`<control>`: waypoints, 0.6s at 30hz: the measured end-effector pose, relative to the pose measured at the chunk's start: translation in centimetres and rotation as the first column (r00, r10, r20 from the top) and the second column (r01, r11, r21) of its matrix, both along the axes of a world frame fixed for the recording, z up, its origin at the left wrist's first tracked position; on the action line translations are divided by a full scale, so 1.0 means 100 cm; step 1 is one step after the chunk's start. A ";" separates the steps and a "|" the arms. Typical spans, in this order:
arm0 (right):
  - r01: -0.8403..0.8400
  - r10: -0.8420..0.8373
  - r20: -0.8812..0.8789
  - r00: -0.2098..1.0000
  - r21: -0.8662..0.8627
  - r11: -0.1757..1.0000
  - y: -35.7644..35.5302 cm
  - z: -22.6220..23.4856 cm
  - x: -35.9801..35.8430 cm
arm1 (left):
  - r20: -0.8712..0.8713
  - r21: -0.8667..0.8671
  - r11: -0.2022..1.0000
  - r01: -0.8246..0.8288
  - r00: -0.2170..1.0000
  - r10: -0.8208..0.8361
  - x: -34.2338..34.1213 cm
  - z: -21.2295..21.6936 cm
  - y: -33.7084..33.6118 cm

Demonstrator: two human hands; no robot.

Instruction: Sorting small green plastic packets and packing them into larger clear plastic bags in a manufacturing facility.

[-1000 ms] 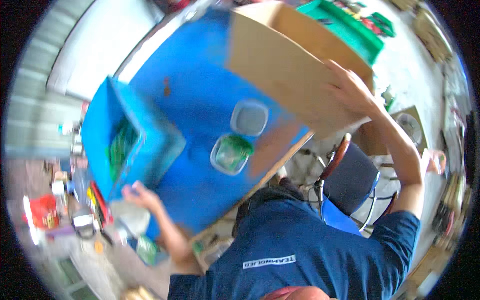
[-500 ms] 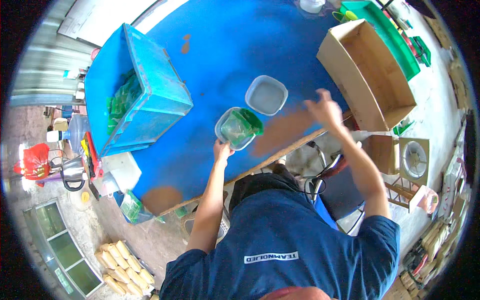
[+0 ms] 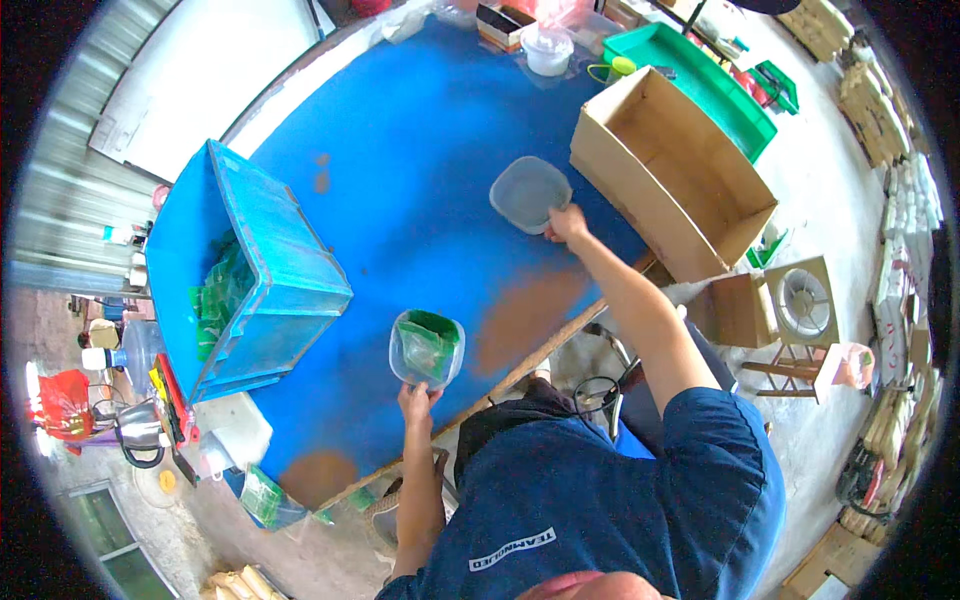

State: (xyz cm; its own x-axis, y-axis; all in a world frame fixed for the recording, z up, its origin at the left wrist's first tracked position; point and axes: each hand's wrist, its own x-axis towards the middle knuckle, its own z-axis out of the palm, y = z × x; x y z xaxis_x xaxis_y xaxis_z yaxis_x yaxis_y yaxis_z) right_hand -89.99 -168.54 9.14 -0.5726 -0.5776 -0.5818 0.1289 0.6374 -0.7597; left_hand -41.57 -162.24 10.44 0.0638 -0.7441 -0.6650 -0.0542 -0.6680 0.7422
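Note:
My left hand (image 3: 418, 402) grips the near edge of a clear plastic container (image 3: 453, 372). Inside that container lies a green-and-clear plastic packet (image 3: 425, 342). Farther off to the right, my right hand (image 3: 567, 224) pinches the near right rim of a translucent square piece (image 3: 528, 192), which looks like a lid or a shallow tub. Nothing shows on its surface. The two plastic pieces are apart, both over the blue tabletop (image 3: 420, 230).
A blue crate (image 3: 290, 270) with green packets (image 3: 225, 295) inside lies on its side at left. An open cardboard box (image 3: 640, 185) stands at right, beside a green tray (image 3: 740, 125). A white tub (image 3: 548, 52) is at the far edge. A fan (image 3: 803, 302) stands beyond the table.
My right hand has reached forward and left and taken hold of the translucent square piece. The left hand's container has moved apart from it, and the green packet now sits within its walls.

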 end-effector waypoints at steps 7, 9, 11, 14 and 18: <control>0.058 -0.057 0.011 0.998 -0.121 0.991 0.000 0.024 -0.004 | -0.104 0.009 0.996 0.088 0.991 -0.086 -0.023 -0.014 -0.002; 0.020 -0.014 0.036 0.999 -0.173 0.985 0.021 0.010 0.028 | -0.116 0.069 0.992 0.105 0.989 -0.097 -0.038 -0.016 -0.005; 0.063 -0.011 0.177 0.984 -0.290 0.955 0.057 -0.014 0.053 | -0.137 0.075 0.995 0.071 0.989 -0.060 -0.073 -0.011 -0.010; 0.048 -0.015 0.118 0.993 -0.279 0.959 0.115 -0.041 0.071 | -0.242 0.044 0.998 0.051 0.969 -0.039 -0.111 -0.035 -0.017; -0.016 0.033 0.111 0.993 -0.144 0.989 0.137 -0.036 0.112 | -0.343 0.103 0.993 -0.048 0.936 0.081 -0.100 -0.079 -0.060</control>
State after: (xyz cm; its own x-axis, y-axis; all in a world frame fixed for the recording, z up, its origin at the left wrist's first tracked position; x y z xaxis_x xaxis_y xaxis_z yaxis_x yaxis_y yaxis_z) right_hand -78.84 -154.86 5.55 -0.4924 -0.6725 -0.5525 0.2049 0.5273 -0.8246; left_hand -51.57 -168.22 2.54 -0.1371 -0.6807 -0.7196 0.2404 -0.7276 0.6424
